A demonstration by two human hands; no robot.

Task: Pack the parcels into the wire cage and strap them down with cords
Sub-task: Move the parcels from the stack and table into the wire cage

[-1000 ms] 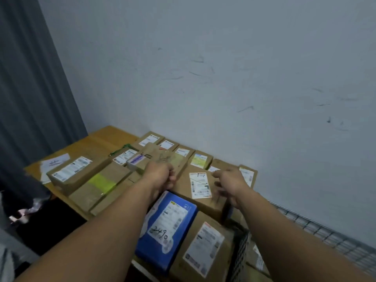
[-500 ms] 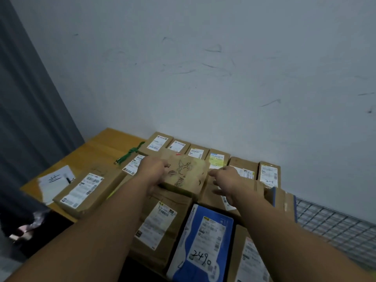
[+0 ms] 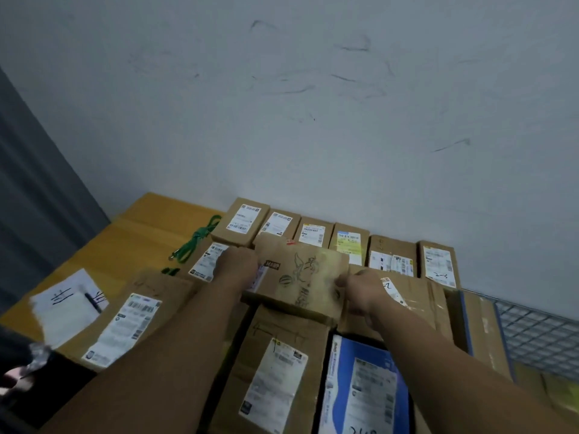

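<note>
My left hand [image 3: 235, 265] and my right hand [image 3: 360, 289] grip the two ends of a brown cardboard parcel with a printed cartoon figure [image 3: 300, 277], held just above the other parcels. A row of small labelled parcels [image 3: 315, 234] lines the wall behind it. In front lie a tall brown parcel [image 3: 275, 368] and a blue parcel [image 3: 366, 389]. A green cord [image 3: 195, 241] lies on the wooden table [image 3: 138, 227] at the left. The wire cage [image 3: 539, 333] shows at the right, its grid wall behind an upright brown parcel [image 3: 476, 330].
A white sheet of paper with a pen [image 3: 67, 303] lies at the table's left edge, beside a long labelled parcel [image 3: 125, 324]. A grey curtain [image 3: 37, 189] hangs at the left. The marked white wall [image 3: 313, 120] stands close behind the parcels.
Both hands have taken hold of the cartoon-printed parcel and lifted it slightly toward me. My view has swung left and down, bringing the green cord and the cage into sight.
</note>
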